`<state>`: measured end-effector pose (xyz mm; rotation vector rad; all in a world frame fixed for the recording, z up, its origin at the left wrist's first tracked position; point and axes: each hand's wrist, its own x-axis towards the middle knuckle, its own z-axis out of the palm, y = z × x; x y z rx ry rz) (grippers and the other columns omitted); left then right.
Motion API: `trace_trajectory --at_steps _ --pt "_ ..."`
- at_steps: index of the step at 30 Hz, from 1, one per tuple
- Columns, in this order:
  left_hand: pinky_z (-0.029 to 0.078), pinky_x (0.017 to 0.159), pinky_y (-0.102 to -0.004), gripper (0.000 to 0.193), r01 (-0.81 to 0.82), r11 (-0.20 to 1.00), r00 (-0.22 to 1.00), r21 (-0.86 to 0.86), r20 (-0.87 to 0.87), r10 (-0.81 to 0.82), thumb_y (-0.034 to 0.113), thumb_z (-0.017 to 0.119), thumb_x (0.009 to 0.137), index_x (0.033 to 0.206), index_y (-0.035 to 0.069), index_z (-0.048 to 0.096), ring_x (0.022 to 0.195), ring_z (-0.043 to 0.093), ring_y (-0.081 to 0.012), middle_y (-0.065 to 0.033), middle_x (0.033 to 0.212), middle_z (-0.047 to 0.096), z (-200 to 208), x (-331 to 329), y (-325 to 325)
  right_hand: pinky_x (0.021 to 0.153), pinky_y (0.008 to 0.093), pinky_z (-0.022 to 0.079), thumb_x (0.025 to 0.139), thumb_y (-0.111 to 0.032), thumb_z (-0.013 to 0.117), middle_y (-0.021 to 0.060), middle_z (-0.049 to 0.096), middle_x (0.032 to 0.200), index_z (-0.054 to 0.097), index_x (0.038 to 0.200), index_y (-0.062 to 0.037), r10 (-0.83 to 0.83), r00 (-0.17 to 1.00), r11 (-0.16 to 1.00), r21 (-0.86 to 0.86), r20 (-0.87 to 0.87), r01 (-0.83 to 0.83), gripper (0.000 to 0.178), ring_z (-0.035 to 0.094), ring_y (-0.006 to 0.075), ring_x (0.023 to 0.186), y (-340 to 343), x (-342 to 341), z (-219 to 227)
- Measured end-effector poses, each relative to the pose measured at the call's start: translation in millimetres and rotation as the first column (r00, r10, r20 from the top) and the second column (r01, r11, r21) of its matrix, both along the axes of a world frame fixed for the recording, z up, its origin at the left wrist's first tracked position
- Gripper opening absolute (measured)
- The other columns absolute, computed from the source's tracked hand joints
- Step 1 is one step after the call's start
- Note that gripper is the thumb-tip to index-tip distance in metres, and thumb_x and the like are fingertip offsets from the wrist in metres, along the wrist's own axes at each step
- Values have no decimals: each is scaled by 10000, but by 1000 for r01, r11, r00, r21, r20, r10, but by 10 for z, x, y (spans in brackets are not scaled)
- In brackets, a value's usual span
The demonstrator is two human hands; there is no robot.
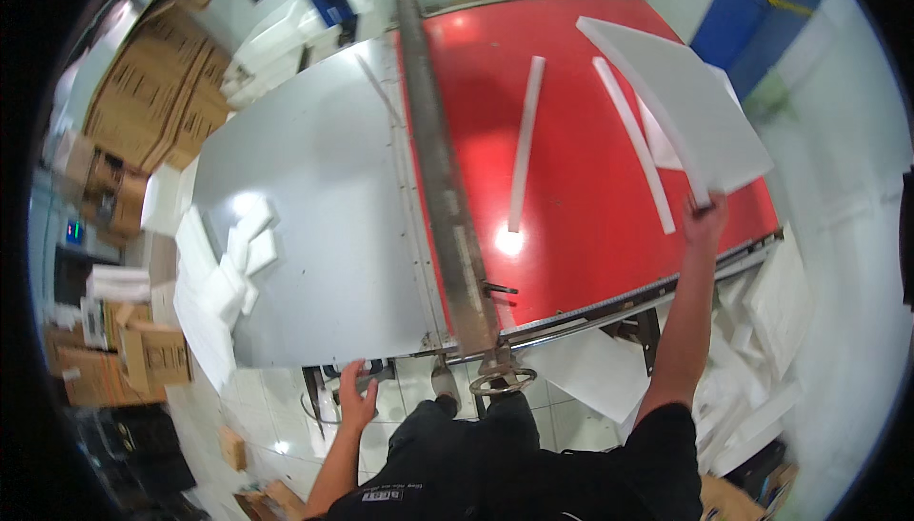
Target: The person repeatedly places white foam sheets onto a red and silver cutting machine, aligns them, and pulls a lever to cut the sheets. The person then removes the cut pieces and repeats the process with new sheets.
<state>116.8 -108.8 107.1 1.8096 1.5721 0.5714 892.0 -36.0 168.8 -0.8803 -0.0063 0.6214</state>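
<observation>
My right hand (705, 219) is closed at the near corner of a large white foam sheet (681, 92), at the right of the red table top. A small dark thing, too small to name, shows at those fingertips. Under and beside the sheet lies another white piece (660, 130). Just left of it rests a narrow white foam strip (636, 145), and a second strip (526, 145) lies further left on the red surface. Below the grey table's front edge hangs my left hand (356, 395), fingers apart with nothing in them.
A long metal beam (440, 159) crosses between the grey table top (314, 169) and the red table top (486, 73). A handwheel (503, 381) sits at its near end. White foam offcuts (228, 269) lie at left. Cardboard boxes (148, 88) and a blue post (762, 16) stand around.
</observation>
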Motion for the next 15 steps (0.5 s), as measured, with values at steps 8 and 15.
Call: trace_trajectory --at_steps 8,15 --pt "456 1044 -421 776 244 962 558 -125 829 -34 293 759 884 1511 63 364 1192 608 -270 -167 1402 537 353 -73 785 1097 536 448 656 -336 721 187 538 1416 445 1467 -29 60 994 998 -25 94 -58 910 524 375 1301 -2100 -1613 175" --pt "441 1079 -450 975 534 751 365 -390 907 212 463 759 852 1570 77 225 1326 509 -290 -152 1500 458 361 -375 1425 940 434 544 635 -329 757 165 647 1245 549 1353 38 461 753 885 -187 469 -426 832 654 305 1089 -2613 -2928 793"
